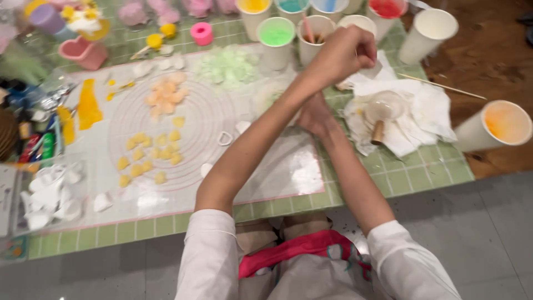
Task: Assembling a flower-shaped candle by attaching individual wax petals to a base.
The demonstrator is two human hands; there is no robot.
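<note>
Green gridded table [411, 180] — translucent mat [277, 178], paper cups [494, 126] on it.

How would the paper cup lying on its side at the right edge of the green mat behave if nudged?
The paper cup lies on its side, partly off the green mat, so it would probably roll in a curve, being tapered. It looks thin-walled and nearly empty, with only orange residue inside, so likely light and easily crushed.

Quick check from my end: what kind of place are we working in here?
Probably a hobby craft table for candle or soap making: paper cups of coloured liquid, small yellow cut-out pieces on a translucent mat, and a pink heart-shaped mould.
</note>
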